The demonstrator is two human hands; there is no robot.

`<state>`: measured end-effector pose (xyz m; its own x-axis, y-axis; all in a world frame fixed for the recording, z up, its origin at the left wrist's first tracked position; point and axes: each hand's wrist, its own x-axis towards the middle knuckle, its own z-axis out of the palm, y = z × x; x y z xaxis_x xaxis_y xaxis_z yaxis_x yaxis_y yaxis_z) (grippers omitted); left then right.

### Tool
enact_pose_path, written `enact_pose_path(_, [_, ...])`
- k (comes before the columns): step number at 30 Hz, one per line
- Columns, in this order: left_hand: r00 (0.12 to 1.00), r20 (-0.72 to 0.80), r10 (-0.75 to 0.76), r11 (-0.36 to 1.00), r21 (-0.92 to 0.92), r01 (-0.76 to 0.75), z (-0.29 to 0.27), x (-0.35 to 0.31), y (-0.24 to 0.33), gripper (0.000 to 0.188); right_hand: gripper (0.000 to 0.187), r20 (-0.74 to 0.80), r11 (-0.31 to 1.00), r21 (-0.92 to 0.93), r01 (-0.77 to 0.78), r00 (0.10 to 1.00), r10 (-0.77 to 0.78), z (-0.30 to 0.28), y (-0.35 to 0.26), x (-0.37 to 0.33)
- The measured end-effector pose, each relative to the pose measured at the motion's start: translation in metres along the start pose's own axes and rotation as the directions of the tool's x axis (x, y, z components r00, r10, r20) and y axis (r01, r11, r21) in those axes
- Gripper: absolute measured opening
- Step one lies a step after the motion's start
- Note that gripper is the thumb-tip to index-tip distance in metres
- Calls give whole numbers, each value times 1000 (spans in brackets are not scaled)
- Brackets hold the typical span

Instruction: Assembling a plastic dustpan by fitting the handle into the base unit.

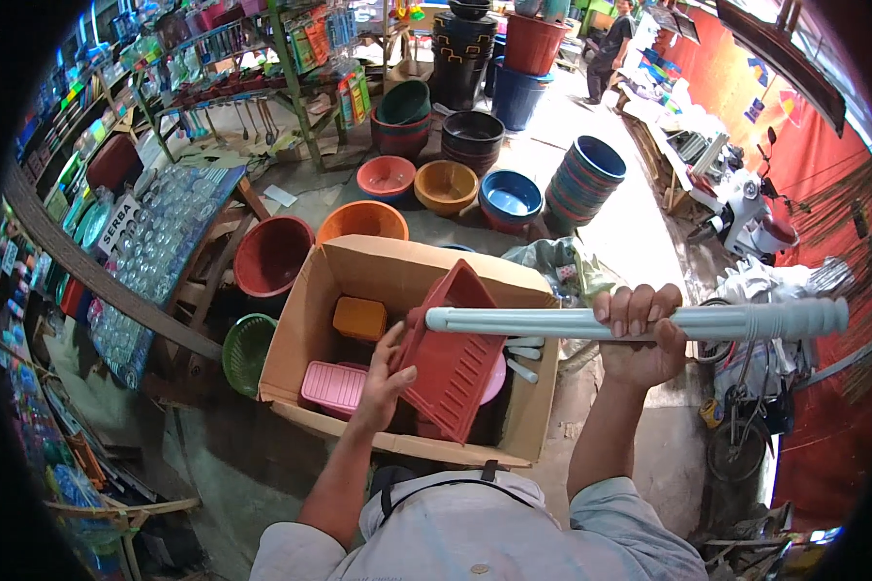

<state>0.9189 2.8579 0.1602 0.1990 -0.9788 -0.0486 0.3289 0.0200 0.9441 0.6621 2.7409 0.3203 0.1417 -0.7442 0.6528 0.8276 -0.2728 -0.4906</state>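
My right hand point(644, 339) is closed round a pale blue-grey handle point(533, 321), long and ribbed toward its right end. The handle's left end lies against the upper left edge of a red plastic dustpan point(455, 363), which has rows of slots; I cannot tell whether the two are joined. My left hand point(383, 382) holds the dustpan by its left edge, thumb in front. The dustpan is tilted over an open cardboard box point(286, 339). Inside the box are an orange container point(359, 318), a pink ribbed piece point(333, 385) and several pale tube ends point(524, 356).
Orange point(363, 221), dark red point(273, 257) and green point(247, 356) basins stand round the box. Farther off is a leaning stack of basins point(586, 179). At left, a table point(189, 257) carries glassware; at right is a parked motorbike point(756, 218). A person point(610, 53) stands far back.
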Motion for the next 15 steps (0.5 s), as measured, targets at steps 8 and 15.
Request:
enact_pose_path(8, [962,142,-235,969,109,221,-5,35,-10,102,14,222,982,104,-158,966,132,-27,31,5])
enact_pose_path(15, [958,12,-287,957,45,286,5,24,-9,95,15,211,983,-23,-184,960,185,-42,54,-7])
